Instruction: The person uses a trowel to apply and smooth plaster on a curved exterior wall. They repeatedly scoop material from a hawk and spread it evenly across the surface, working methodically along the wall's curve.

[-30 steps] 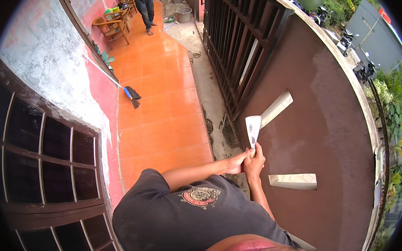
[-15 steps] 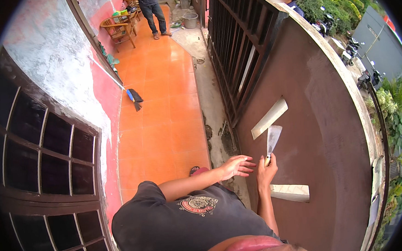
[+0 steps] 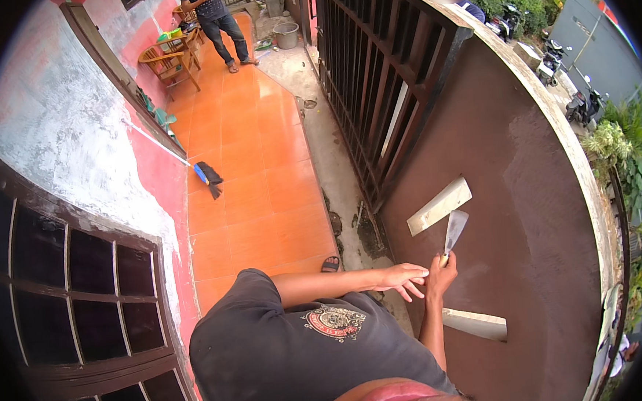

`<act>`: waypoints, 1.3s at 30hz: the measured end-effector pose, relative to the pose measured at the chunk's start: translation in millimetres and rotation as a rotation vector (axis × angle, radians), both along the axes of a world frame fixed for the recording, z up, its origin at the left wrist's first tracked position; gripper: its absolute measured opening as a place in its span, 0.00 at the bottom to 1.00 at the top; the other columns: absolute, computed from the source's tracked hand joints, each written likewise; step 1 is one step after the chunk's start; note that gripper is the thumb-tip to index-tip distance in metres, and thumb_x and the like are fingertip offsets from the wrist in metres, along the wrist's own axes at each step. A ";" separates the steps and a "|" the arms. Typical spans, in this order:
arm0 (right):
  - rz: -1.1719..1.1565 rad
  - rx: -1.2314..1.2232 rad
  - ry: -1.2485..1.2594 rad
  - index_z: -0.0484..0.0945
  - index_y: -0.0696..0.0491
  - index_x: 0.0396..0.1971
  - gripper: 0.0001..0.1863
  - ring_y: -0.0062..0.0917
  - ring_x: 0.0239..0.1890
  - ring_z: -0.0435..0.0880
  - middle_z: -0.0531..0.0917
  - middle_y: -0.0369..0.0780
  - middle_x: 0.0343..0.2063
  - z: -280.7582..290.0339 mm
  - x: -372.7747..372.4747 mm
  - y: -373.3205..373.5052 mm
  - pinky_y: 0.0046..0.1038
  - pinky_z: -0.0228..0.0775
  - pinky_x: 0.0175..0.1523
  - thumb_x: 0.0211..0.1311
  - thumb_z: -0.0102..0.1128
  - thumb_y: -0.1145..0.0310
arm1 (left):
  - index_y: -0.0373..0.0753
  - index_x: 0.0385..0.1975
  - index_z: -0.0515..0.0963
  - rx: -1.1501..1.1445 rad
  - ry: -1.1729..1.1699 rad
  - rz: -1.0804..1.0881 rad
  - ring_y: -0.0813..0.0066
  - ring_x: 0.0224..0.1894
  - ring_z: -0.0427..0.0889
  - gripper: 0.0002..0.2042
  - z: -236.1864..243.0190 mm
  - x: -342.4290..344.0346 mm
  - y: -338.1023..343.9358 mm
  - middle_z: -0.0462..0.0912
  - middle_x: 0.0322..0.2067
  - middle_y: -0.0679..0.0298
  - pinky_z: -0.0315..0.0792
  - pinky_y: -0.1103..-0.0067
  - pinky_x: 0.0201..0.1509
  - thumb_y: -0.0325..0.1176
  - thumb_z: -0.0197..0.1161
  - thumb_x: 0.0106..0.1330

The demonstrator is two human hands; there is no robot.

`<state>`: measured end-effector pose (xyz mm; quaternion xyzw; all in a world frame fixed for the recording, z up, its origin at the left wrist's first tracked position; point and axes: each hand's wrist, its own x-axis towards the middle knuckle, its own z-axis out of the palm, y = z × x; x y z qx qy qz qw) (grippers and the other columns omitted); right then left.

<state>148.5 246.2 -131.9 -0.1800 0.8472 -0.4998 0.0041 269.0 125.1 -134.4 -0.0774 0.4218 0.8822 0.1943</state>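
At four o'clock, the right hand (image 3: 442,274) has its fingers curled round a flat scraper (image 3: 456,228) that points to one o'clock in front of the brown wall (image 3: 536,239). Just beside that hand, the left hand (image 3: 401,278) is empty, its fingers loosely spread.

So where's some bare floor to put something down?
The orange tiles between the broom and the concrete strip look bare. More open tile lies between the broom and the person farther back. It's crowded by the wooden chairs and around the scraper: right grip holding it, left grip close.
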 end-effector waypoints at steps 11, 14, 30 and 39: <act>0.130 -0.165 -0.022 0.79 0.62 0.44 0.11 0.27 0.31 0.82 0.85 0.44 0.29 -4.5 48.1 -123.4 0.34 0.75 0.39 0.67 0.64 0.72 | 0.45 0.67 0.67 0.340 -0.003 0.078 0.66 0.62 0.78 0.34 -22.8 -23.6 -97.3 0.76 0.62 0.64 0.73 0.57 0.67 0.64 0.60 0.71; 0.128 -0.111 0.094 0.78 0.62 0.44 0.12 0.33 0.29 0.84 0.85 0.47 0.28 3.6 34.1 -138.5 0.37 0.75 0.37 0.66 0.65 0.72 | 0.45 0.79 0.48 0.156 0.084 0.021 0.60 0.76 0.59 0.44 -12.8 -26.2 -112.6 0.56 0.74 0.58 0.64 0.53 0.73 0.62 0.61 0.72; 0.203 -0.004 0.022 0.78 0.65 0.50 0.19 0.44 0.28 0.85 0.85 0.53 0.28 28.3 -52.8 -104.8 0.41 0.75 0.36 0.65 0.67 0.68 | 0.34 0.79 0.47 -0.239 0.390 0.425 0.67 0.78 0.54 0.40 1.8 -70.8 -51.0 0.56 0.76 0.58 0.53 0.67 0.80 0.42 0.63 0.76; 0.511 -0.261 -0.449 0.75 0.62 0.54 0.13 0.16 0.27 0.80 0.80 0.37 0.32 71.3 -78.3 -16.4 0.22 0.70 0.32 0.75 0.57 0.72 | 0.43 0.54 0.74 0.153 0.336 0.657 0.71 0.55 0.81 0.11 42.5 -144.5 -67.2 0.83 0.51 0.65 0.74 0.66 0.61 0.40 0.58 0.80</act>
